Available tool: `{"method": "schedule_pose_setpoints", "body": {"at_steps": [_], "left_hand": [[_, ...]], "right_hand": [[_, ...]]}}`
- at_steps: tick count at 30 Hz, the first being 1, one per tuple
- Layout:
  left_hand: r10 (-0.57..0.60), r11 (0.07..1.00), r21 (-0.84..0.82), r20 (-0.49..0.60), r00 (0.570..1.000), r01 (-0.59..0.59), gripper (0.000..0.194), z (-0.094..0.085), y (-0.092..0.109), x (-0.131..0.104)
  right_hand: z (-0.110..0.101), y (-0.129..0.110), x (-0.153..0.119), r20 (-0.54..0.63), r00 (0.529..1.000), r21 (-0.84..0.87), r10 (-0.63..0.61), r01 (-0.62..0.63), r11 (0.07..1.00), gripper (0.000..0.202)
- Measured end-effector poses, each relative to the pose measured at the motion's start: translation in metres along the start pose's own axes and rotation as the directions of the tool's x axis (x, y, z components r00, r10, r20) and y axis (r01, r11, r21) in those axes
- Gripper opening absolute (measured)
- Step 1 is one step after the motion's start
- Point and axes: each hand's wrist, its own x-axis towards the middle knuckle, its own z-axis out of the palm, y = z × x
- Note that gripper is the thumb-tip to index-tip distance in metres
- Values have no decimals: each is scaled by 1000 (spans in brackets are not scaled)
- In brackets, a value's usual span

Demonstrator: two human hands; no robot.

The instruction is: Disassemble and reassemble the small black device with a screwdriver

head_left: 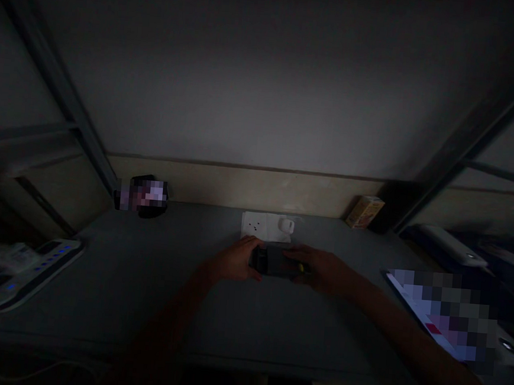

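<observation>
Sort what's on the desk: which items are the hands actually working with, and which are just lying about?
In hand:
- dark device, gripped at its left end by the left hand and at its right end by the right hand

Lying about:
- white socket plate with a white plug, just behind the hands
- power strip, left edge
- small yellow box, against the wall
- grey desk
</observation>
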Motion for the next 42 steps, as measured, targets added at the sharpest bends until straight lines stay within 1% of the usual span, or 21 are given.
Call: {"method": "schedule_pose_setpoints", "body": {"at_steps": [5,9,11,14,16,17,18,19,20,22,23,24,26,27,28,29,30,33,35,39,42], "left_hand": [[-32,999,-27,-18,999,32,100,7,-7,1],[-44,999,-24,-25,999,43,115,5,-6,1],[-11,1000,-8,-9,1000,11,112,1,-2,0],[69,998,3,46,997,-69,95,-5,8,-1],[107,994,5,61,992,-108,83,-9,15,-2],[118,993,0,59,991,-118,78,-11,18,-2],[121,993,-11,50,991,-121,75,-12,20,-3],[115,993,-28,43,992,-114,70,-14,22,-4],[99,994,-46,35,994,-97,65,-15,23,-4],[58,995,-77,21,998,-56,55,-17,23,-5],[37,996,-84,17,999,-36,50,-18,22,-6],[18,996,-84,4,1000,-17,48,-19,21,-5],[-13,997,-73,-27,1000,11,41,-18,18,-5],[-31,997,-70,-41,999,28,37,-17,15,-4],[-52,996,-73,-54,997,48,34,-15,13,-3],[-76,994,-82,-69,995,70,33,-13,11,-1],[-101,991,-95,-82,991,93,33,-11,9,0],[-168,979,-137,-119,979,152,36,-5,3,4],[-214,968,-165,-141,967,190,37,-1,1,6],[-308,939,-202,-140,941,277,41,3,-3,8],[-314,939,-193,-139,939,285,42,3,-5,7]], "right_hand": [[13,-5,6,-30,999,-33,-23,22,999,71],[22,-4,15,-42,999,-42,-22,20,999,68],[24,-3,19,-51,998,-23,-36,35,999,67],[19,-4,23,-66,994,75,-92,97,992,62],[7,-7,26,-145,984,140,-106,127,982,49],[-1,-9,28,-245,965,164,-89,132,978,39],[-10,-11,30,-361,930,192,-65,142,971,32],[-19,-13,32,-477,879,236,-13,142,961,31],[-28,-13,34,-587,807,299,68,138,944,33],[-40,-10,40,-710,645,459,282,121,880,41],[-43,-7,43,-743,568,510,355,137,849,46],[-44,-2,47,-752,510,555,418,147,819,52],[-38,7,57,-703,450,664,551,138,735,66],[-32,11,62,-658,429,726,618,147,671,69],[-25,14,67,-618,410,772,671,154,617,68],[-17,16,72,-591,405,795,698,145,589,62],[-9,17,76,-585,423,796,692,138,589,57],[12,16,85,-577,533,773,619,110,625,53],[22,14,89,-576,571,751,585,88,654,54],[35,10,92,-563,646,703,516,45,710,55],[40,8,92,-542,683,695,490,37,718,53]]}}
